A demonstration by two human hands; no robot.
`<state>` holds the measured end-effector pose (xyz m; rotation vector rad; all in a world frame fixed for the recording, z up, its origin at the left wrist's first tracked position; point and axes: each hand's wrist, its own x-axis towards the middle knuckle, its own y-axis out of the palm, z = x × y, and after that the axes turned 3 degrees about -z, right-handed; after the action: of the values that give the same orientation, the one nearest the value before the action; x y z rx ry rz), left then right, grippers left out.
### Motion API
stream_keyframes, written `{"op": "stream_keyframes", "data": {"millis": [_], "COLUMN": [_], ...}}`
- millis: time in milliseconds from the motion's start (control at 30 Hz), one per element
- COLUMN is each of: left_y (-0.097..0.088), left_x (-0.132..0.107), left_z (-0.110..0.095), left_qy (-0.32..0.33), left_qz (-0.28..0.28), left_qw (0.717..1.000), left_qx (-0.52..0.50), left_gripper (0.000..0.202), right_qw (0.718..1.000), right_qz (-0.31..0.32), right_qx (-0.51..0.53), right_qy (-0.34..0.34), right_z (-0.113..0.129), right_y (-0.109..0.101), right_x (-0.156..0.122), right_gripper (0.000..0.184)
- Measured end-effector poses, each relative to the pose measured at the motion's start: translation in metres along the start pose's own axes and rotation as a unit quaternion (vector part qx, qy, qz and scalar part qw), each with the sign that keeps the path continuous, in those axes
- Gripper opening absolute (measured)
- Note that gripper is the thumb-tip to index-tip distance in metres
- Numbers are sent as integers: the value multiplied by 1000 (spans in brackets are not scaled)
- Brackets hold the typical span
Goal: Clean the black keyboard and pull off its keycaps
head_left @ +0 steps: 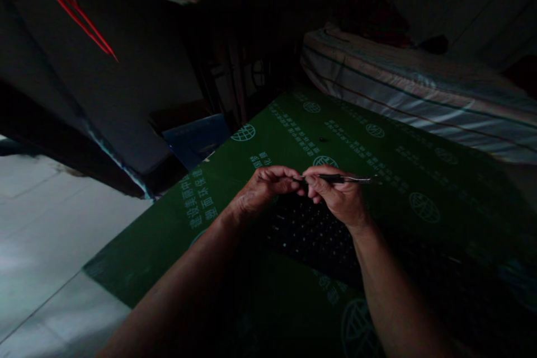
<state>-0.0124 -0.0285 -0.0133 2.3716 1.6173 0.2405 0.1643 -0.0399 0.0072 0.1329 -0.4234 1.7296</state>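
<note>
My left hand (274, 182) is closed, thumb and fingers pinched at something small and dark that I cannot make out. Close against its fingertips, my right hand (333, 193) grips a slim dark tool (346, 178). The tool's shiny, thin end sticks out to the right, while its other end is hidden by the fingers. Below both hands a black keyboard (312, 229) lies on a green printed board (159, 260). My right forearm and deep shadow cover part of the keyboard.
A small dark piece (322, 139) lies on the board beyond my hands. Behind it on the right stands a mattress (403, 84) in striped covering. A blue panel (197, 137) is past the board's left edge. Red cord (75, 5) hangs at upper left, and pale tiles (37, 224) cover the floor.
</note>
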Motion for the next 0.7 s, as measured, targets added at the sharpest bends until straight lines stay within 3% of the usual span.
{"op": "stream_keyframes", "data": {"millis": [300, 467, 700], "left_y": [-1, 2, 2], "left_x": [0, 0, -1], "left_z": [-1, -3, -3], "left_qy": [-8, -7, -8], "left_qz": [7, -16, -16], "left_qw": [1000, 1000, 1000], "left_qx": [-14, -12, -10], "left_gripper": [12, 11, 20], "right_qw": [998, 994, 987], "right_qz": [-17, -21, -29], "right_qx": [50, 101, 142], "right_qy": [30, 48, 66], "right_z": [1, -7, -12], "right_y": [5, 5, 5], "right_x": [1, 1, 2], "right_gripper": [23, 27, 28]}}
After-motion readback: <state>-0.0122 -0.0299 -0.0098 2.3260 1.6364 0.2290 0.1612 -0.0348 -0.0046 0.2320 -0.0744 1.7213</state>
